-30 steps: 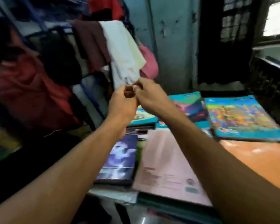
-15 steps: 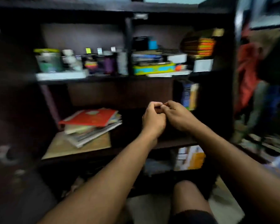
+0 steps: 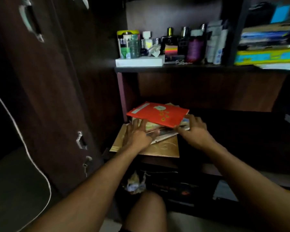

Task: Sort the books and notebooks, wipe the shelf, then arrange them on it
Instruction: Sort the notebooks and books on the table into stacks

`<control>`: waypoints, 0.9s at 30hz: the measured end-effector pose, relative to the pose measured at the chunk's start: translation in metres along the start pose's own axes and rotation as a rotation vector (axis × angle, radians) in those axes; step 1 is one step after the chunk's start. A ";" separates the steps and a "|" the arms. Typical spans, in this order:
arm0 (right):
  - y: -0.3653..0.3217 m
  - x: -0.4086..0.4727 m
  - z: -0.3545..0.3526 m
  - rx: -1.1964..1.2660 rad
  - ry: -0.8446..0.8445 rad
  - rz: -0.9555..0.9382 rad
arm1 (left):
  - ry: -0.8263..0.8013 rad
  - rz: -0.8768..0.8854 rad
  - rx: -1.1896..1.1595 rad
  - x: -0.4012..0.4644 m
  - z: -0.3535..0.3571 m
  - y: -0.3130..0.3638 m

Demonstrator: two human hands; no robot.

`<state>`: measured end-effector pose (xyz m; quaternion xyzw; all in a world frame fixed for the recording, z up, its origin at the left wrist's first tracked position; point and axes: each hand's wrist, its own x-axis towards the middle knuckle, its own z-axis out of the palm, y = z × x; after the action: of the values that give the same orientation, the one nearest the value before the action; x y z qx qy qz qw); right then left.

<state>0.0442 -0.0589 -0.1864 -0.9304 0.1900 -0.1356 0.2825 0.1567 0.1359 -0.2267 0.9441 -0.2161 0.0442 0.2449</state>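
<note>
1. A small stack of books and notebooks (image 3: 159, 124) lay on the lower shelf (image 3: 224, 124) of a dark wooden bookcase, resting on a flat tan cardboard sheet (image 3: 164, 148) whose near edge overhung the shelf front.
2. The top item was a thin red notebook (image 3: 157, 113) with a smooth cover, a pale label and small yellow marks; paler, worn covers fanned out beneath it.
3. The left hand (image 3: 137, 134) lay on the stack's near left corner, fingers (image 3: 141, 123) straight and spread against the lower covers.
4. The right hand (image 3: 193, 128) met the stack's right side, fingers (image 3: 190, 118) extended and slightly apart by the red notebook's corner; whether they curled under any cover could not be told.
5. The upper shelf (image 3: 174, 68) held a white flat box (image 3: 139, 61) at its left, carrying a green and yellow cylindrical tin (image 3: 128, 44).
6. Right of the tin stood dark perfume bottles (image 3: 170, 41) with metal caps and a purple bottle (image 3: 195, 47).
7. Further right, flat-stacked books (image 3: 266, 56) filled the next compartment.
8. A dark wardrobe door (image 3: 49, 81) with a metal handle stood at the left.
</note>
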 end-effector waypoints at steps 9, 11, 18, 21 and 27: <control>0.051 0.119 0.040 0.522 0.100 0.172 | -0.007 -0.087 0.094 0.013 0.030 0.005; 0.054 0.123 0.052 0.493 0.202 0.131 | -0.014 -0.066 0.092 0.016 0.030 0.002; 0.072 0.088 0.047 0.503 0.282 0.105 | -0.158 -0.029 0.053 0.001 0.032 0.015; 0.092 0.051 0.033 0.539 0.301 0.199 | -0.195 0.065 0.056 -0.019 0.040 0.035; 0.152 -0.056 -0.051 0.467 0.478 0.406 | -0.241 0.395 0.030 -0.049 0.063 0.082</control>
<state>-0.0666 -0.1757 -0.2409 -0.7266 0.3946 -0.3296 0.4557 0.0758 0.0601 -0.2552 0.8855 -0.4237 -0.0184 0.1899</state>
